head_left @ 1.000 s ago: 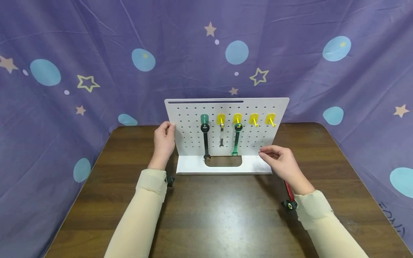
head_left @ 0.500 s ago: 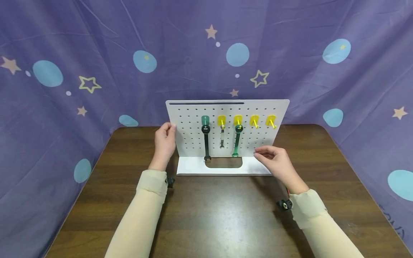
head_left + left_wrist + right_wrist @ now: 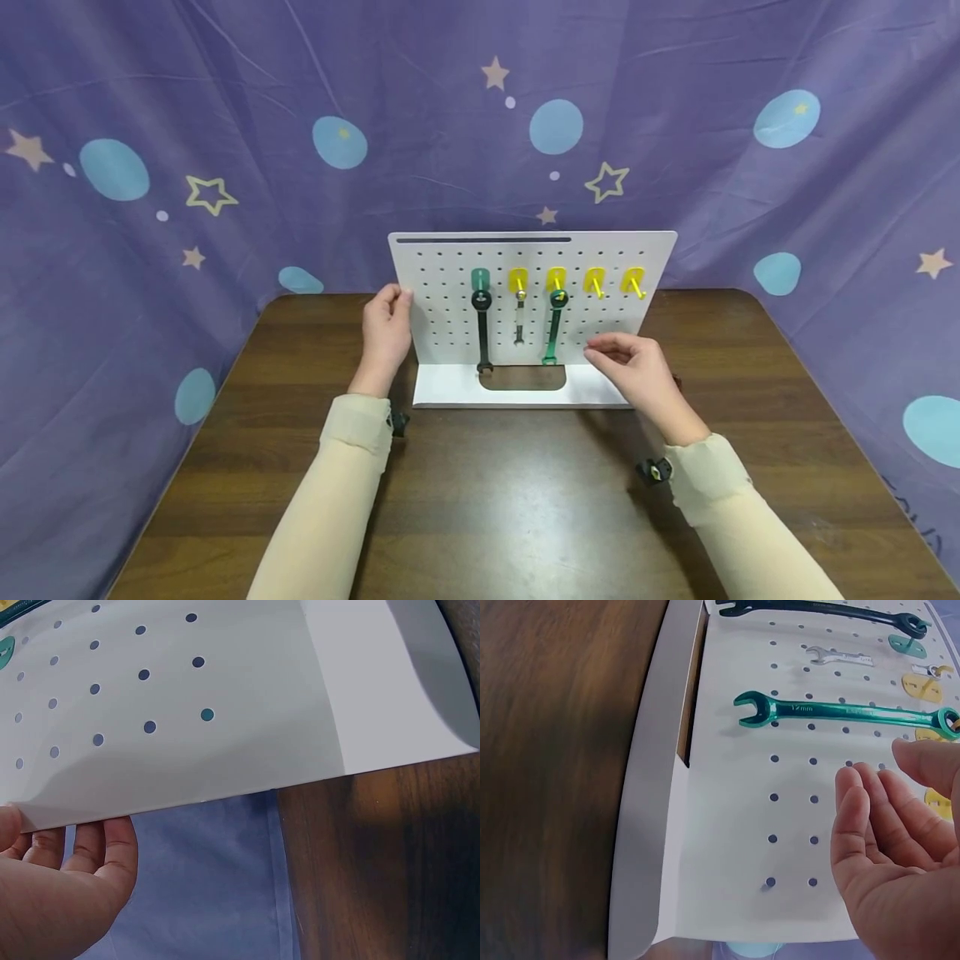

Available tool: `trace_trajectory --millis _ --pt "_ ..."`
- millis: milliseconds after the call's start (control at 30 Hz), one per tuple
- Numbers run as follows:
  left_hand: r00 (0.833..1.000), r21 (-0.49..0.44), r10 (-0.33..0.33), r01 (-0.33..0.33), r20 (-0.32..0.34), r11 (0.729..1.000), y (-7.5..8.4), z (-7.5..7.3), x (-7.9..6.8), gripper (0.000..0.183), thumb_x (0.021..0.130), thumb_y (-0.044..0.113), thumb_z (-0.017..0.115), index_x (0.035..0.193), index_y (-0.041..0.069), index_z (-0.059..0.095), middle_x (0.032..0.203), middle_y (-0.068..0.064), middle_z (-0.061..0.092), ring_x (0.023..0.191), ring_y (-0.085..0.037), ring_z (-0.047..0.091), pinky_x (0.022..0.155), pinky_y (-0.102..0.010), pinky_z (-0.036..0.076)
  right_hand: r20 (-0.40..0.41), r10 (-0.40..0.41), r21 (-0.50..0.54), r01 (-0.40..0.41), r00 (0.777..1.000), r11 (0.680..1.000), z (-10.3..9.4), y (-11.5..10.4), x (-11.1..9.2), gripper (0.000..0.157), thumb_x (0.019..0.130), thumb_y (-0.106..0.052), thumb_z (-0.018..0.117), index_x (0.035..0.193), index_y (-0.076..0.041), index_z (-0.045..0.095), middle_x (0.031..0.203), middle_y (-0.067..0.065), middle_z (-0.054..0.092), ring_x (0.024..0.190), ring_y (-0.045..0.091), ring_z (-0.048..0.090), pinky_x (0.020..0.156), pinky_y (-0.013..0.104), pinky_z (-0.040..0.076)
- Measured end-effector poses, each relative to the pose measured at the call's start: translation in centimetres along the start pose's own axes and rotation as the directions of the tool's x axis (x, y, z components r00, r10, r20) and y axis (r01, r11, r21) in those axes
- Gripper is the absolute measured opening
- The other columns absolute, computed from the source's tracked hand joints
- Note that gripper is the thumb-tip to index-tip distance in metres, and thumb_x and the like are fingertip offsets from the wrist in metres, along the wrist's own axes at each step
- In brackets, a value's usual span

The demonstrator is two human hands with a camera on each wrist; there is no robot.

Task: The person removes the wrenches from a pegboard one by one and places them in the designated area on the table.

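My left hand (image 3: 386, 333) pinches the left edge of an upright white pegboard (image 3: 442, 329), thumb in front and fingers behind. Three combination wrenches hang from its hooks by their ring ends: a black wrench (image 3: 483, 337), a short silver wrench (image 3: 519, 323) and a green wrench (image 3: 554, 333). In the right wrist view the green wrench (image 3: 840, 712) is marked 12mm. My right hand (image 3: 637, 375), fingers loosely bent and holding nothing, is in front of the board's lower right, just right of the green wrench's lower end.
To the right of the green wrench, two yellow hooks (image 3: 595, 281) bear nothing. The pegboard's flat base has a cutout and stands on a brown wooden table (image 3: 487, 492). A small red thing (image 3: 677, 381) shows behind my right wrist, mostly hidden. A purple curtain (image 3: 420, 108) hangs behind.
My right hand has moved left along the board's lower part, toward the green wrench. My left hand has stayed at the board's edge; the wrenches hang as before.
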State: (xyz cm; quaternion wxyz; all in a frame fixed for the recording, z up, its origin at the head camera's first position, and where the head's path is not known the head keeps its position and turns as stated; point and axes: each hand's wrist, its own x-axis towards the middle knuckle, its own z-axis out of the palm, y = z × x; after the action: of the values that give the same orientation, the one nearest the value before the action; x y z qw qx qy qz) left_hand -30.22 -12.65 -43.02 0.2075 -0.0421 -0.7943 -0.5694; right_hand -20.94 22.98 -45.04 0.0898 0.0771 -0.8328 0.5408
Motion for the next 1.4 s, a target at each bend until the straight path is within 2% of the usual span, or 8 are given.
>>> trace_trajectory --millis 300,667,1000,1067,1200,1300,1400 --pt "1.0 -0.011 -0.013 0.013 0.002 1.0 0.1 0.0 0.0 0.019 0.105 0.007 0.055 0.101 -0.008 0.066 0.074 -0.008 0.05 0.069 -0.017 0.044 0.06 -0.026 0.036 -0.002 -0.021 0.018 0.021 1.0 1.0 1.1 0.0 0.8 0.026 0.094 -0.01 0.075 0.115 0.007 0.071 0.106 0.017 0.072 0.096 0.03 0.069 0.079 0.02 0.052" --pt "1.0 -0.007 -0.001 0.001 0.011 1.0 0.0 -0.1 0.1 0.02 0.106 0.009 0.056 0.101 -0.008 0.066 0.073 -0.008 0.05 0.068 -0.018 0.044 0.06 -0.026 0.036 0.007 -0.026 -0.007 0.026 1.0 1.0 1.4 -0.5 1.3 0.025 0.095 -0.012 0.075 0.113 0.004 0.072 0.105 0.01 0.073 0.094 0.023 0.069 0.081 0.024 0.054" --pt "1.0 -0.001 -0.007 0.007 0.001 1.0 -0.1 -0.2 0.0 0.02 0.105 0.009 0.056 0.101 -0.007 0.066 0.074 -0.009 0.052 0.069 -0.018 0.046 0.06 -0.026 0.037 0.011 -0.049 -0.022 0.05 0.999 0.999 2.2 -0.8 1.9 0.022 0.096 -0.01 0.073 0.113 0.004 0.073 0.104 0.014 0.073 0.094 0.026 0.069 0.08 0.024 0.053" --pt "1.0 -0.003 -0.003 0.003 -0.002 1.0 -0.1 -0.1 0.0 0.02 0.105 0.009 0.056 0.101 -0.007 0.066 0.073 -0.009 0.052 0.068 -0.018 0.045 0.06 -0.026 0.037 0.009 -0.053 -0.018 0.053 0.999 0.998 2.3 -1.2 1.9 0.022 0.096 -0.007 0.073 0.113 0.006 0.072 0.104 0.017 0.073 0.094 0.029 0.069 0.08 0.025 0.053" --pt "1.0 -0.009 0.008 -0.008 -0.003 1.0 -0.1 -0.1 0.0 0.019 0.105 0.008 0.057 0.1 -0.008 0.067 0.072 -0.009 0.051 0.067 -0.018 0.045 0.059 -0.026 0.036 0.015 -0.049 -0.013 0.05 0.999 0.999 2.4 -3.5 1.3 0.021 0.096 -0.001 0.07 0.112 0.011 0.07 0.104 0.022 0.071 0.094 0.035 0.068 0.08 0.027 0.053" --pt "1.0 -0.009 0.015 -0.015 -0.003 1.0 -0.1 -0.1 0.0 0.019 0.105 0.008 0.057 0.1 -0.008 0.066 0.071 -0.008 0.05 0.067 -0.018 0.044 0.059 -0.026 0.036 0.023 -0.049 -0.023 0.05 0.999 0.999 2.3 -4.9 1.0 0.021 0.096 -0.001 0.069 0.112 0.012 0.069 0.105 0.022 0.071 0.094 0.033 0.068 0.08 0.028 0.053" --pt "1.0 -0.002 0.019 -0.019 -0.001 1.0 -0.1 -0.1 0.0 0.019 0.105 0.008 0.056 0.099 -0.007 0.066 0.071 -0.008 0.049 0.067 -0.018 0.044 0.059 -0.027 0.035 0.023 -0.047 -0.029 0.047 0.999 0.998 2.4 -5.2 1.1 0.021 0.096 -0.002 0.069 0.113 0.011 0.069 0.106 0.02 0.071 0.095 0.031 0.068 0.082 0.029 0.053"
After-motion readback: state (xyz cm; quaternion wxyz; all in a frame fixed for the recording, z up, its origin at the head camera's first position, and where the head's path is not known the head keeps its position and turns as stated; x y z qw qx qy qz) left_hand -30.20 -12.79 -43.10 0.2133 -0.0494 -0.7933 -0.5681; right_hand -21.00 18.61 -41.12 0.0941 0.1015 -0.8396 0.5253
